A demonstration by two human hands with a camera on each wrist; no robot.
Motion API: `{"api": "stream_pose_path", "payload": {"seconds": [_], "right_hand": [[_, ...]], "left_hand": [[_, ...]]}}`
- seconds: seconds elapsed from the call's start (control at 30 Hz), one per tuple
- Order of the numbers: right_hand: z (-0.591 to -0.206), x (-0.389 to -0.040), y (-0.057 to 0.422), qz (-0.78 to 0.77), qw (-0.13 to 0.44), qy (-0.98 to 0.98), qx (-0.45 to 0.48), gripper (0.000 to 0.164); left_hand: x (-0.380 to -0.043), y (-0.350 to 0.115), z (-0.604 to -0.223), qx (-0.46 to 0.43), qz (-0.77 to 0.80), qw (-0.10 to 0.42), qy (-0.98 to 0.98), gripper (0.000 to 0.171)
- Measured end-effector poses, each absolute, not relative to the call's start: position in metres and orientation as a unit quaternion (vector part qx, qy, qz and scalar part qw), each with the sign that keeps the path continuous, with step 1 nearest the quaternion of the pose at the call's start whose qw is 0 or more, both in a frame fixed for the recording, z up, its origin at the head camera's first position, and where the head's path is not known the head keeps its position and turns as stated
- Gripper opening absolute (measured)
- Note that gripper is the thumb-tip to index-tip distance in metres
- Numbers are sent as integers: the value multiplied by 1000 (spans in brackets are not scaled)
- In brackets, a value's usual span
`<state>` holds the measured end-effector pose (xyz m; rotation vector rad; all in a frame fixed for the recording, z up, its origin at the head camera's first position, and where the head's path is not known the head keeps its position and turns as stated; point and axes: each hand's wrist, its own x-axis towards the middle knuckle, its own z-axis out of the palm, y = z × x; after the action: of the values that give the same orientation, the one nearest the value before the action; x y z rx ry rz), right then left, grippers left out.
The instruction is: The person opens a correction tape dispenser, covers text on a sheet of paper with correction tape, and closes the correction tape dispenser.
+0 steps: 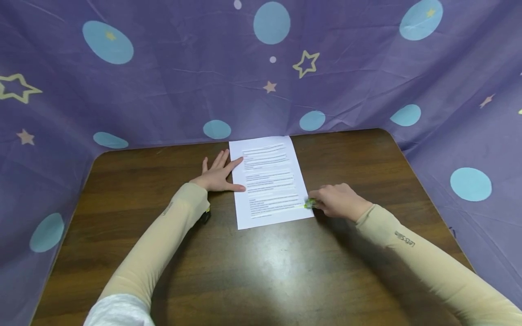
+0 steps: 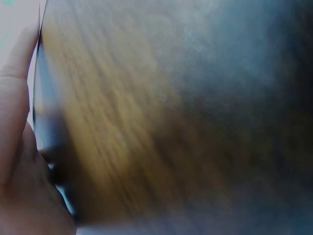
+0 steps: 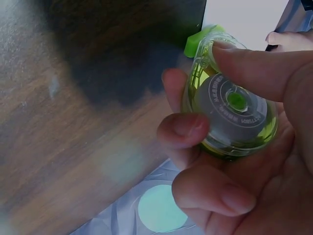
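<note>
A printed sheet of paper (image 1: 271,181) lies on the wooden table, with white strips across several of its text lines. My left hand (image 1: 218,176) rests with spread fingers on the sheet's left edge, thumb and index finger reaching onto it. At the lower right of the page, my right hand (image 1: 342,200) grips a clear green correction tape (image 3: 232,120). In the head view the tape's tip overlaps the right end of a text line. The right wrist view shows the thumb on top of the round case and fingers curled round it.
The brown wooden table (image 1: 269,271) reaches back to a purple curtain (image 1: 183,90) with blue dots and stars. Beige sleeves (image 1: 159,240) cover both forearms. A dark device sits under the left wrist. The left wrist view is mostly blurred tabletop.
</note>
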<state>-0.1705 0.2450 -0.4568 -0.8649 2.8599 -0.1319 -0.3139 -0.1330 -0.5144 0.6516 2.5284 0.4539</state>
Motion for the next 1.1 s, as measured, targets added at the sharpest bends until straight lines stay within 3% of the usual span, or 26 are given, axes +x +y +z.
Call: {"api": "stream_pose_path", "payload": {"seconds": [0.6, 1.1], "right_hand": [[-445, -178, 235, -71, 73, 938, -331, 12], [-451, -186, 164, -60, 85, 913, -395, 12]], "left_hand": [[-311, -132, -511, 245, 163, 236, 926, 119], [-314, -134, -514, 241, 157, 235, 929, 118]]}}
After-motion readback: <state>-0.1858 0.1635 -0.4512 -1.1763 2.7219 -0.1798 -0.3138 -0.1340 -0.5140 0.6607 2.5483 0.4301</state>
